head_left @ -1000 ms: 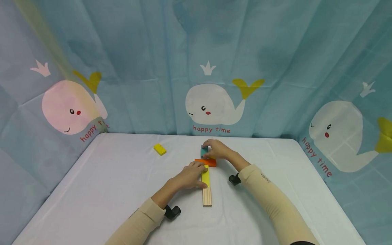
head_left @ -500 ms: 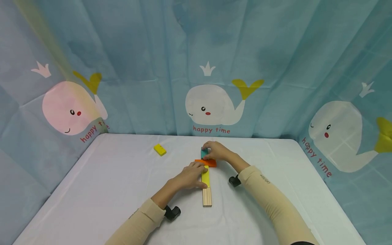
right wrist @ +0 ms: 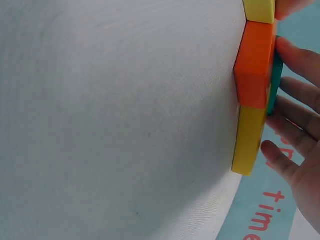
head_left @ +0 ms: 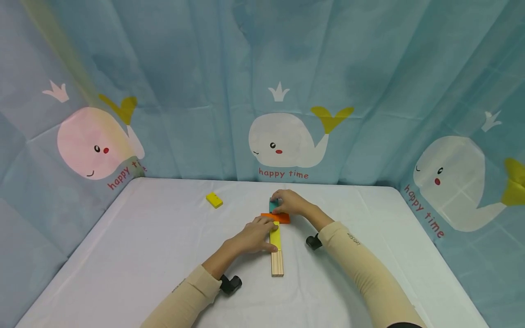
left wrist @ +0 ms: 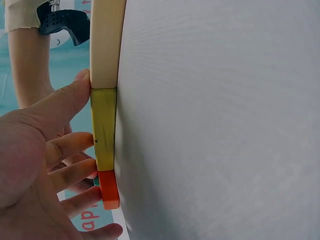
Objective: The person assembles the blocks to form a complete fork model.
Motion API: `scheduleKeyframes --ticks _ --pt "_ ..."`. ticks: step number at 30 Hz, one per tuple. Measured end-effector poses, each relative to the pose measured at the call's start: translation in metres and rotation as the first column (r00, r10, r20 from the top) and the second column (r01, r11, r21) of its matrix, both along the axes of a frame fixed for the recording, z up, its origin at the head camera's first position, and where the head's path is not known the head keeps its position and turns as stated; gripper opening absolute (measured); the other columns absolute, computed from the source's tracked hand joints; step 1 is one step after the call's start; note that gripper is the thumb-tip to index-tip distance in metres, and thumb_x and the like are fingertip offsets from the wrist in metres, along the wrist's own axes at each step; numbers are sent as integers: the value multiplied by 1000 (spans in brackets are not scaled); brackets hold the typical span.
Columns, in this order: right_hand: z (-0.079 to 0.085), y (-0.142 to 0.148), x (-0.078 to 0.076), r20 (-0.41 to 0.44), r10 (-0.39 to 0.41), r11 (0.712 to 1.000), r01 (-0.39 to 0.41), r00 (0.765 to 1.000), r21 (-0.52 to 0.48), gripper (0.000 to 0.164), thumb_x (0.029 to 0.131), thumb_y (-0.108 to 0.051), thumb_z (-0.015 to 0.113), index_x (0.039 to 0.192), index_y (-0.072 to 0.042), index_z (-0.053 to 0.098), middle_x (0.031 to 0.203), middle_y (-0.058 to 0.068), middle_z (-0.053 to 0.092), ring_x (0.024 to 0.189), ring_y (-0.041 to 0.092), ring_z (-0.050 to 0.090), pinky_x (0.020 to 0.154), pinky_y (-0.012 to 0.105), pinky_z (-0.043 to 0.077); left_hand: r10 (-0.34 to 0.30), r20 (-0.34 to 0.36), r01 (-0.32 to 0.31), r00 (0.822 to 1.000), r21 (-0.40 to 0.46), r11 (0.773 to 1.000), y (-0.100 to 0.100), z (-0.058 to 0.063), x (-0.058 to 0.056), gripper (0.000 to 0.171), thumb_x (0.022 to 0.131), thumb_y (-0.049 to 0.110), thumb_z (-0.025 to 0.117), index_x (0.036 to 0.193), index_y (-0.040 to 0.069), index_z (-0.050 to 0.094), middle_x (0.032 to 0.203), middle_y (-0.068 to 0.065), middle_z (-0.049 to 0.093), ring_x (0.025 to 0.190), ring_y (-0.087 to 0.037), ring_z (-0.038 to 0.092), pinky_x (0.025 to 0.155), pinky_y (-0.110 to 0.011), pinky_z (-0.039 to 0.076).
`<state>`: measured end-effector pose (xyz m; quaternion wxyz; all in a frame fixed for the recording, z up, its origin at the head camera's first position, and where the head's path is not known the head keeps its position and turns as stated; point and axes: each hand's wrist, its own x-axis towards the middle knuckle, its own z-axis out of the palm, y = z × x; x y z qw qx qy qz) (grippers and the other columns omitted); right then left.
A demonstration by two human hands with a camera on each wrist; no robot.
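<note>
A plain wooden block (head_left: 277, 264), a yellow block (head_left: 275, 239) and an orange block (head_left: 282, 218) run in a line away from me, with the orange one crosswise. My left hand (head_left: 252, 237) rests along the yellow block, thumb by its joint with the wooden one. In the left wrist view its fingers reach straight over to the orange block (left wrist: 109, 190). My right hand (head_left: 292, 202) pinches a teal block (head_left: 273, 205) between thumb and fingers. The right wrist view has the teal block (right wrist: 276, 80) against the upper side of the orange block and another yellow block (right wrist: 250, 140) beyond it.
A separate yellow block (head_left: 214, 200) lies at the back left of the white table (head_left: 143, 255). A blue curtain (head_left: 197, 91) with printed whales hangs along the table's back and sides. Black wrist mounts (head_left: 231, 285) stick out below both sleeves.
My right hand has shifted slightly toward me with the teal block, now closer to the orange block. The yellow sliver beside that hand is now covered. The left hand stays put.
</note>
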<state>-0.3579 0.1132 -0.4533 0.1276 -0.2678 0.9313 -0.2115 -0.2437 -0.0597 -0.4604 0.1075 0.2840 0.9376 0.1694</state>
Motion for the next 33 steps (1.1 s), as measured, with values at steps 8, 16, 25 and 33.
scheduleKeyframes --ticks 8,16,25,33 --pt "-1 0 0 -9 12 1000 -12 1000 4 34 89 -23 72 119 -7 68 133 10 61 125 28 54 110 45 42 0 6 0 1000 -2 1000 1 1 0 63 83 45 75 133 11 58 144 -7 48 136 -30 39 104 -53 41" --pt "-3 -1 -1 -1 -12 1000 12 1000 5 31 89 -21 71 117 -7 69 132 9 62 125 27 55 110 44 42 -4 1 4 1000 2 1000 1 1 0 62 82 45 75 132 11 58 142 -7 49 135 -30 40 103 -52 42" --pt "-3 -5 0 11 -43 999 43 999 9 32 88 -21 72 117 -7 70 132 9 62 124 27 55 110 43 42 9 7 -9 1000 -12 1000 0 1 1 62 83 45 74 133 12 57 143 -7 49 135 -30 39 105 -52 42" --pt "-3 -4 0 -14 -44 999 44 999 19 33 88 -22 73 117 -7 70 130 8 63 124 27 55 110 43 42 31 33 -29 999 -38 999 5 6 -1 64 81 44 76 132 11 58 142 -8 49 133 -30 40 107 -52 40"
